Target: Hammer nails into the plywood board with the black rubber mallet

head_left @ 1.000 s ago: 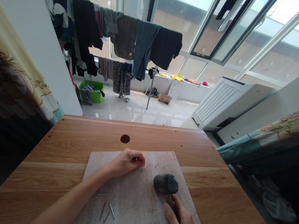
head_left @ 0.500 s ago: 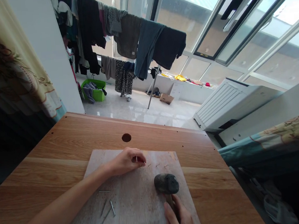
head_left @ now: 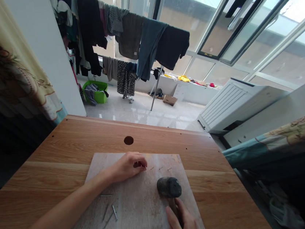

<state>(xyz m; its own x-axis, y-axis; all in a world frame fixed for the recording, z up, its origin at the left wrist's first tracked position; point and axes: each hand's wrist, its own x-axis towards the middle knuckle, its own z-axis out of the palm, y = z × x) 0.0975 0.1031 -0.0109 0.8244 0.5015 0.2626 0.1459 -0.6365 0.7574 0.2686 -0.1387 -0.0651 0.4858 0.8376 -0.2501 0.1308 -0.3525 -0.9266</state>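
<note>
My left hand (head_left: 132,164) is at the far part of a pale, worn board (head_left: 136,212), its thumb and forefinger pinched on a nail that is mostly hidden by the fingers. To its right, several nails (head_left: 160,168) stick up from the board in a row. My right hand (head_left: 182,221) grips the handle of a mallet with a black head (head_left: 169,187), held over the board's right side and apart from the nails. Several loose nails (head_left: 115,212) lie on the board's left half, below my left forearm.
The board lies on a wooden table (head_left: 218,188) with a round hole (head_left: 128,140) near its far edge. Beyond are a rack of hanging clothes (head_left: 150,48), a green basket (head_left: 101,96) and a white ribbed unit (head_left: 228,102). Curtains (head_left: 36,87) hang at both sides.
My left hand has shifted very slightly left and its fingers have adjusted at the nail. The mallet in my right hand has barely moved.
</note>
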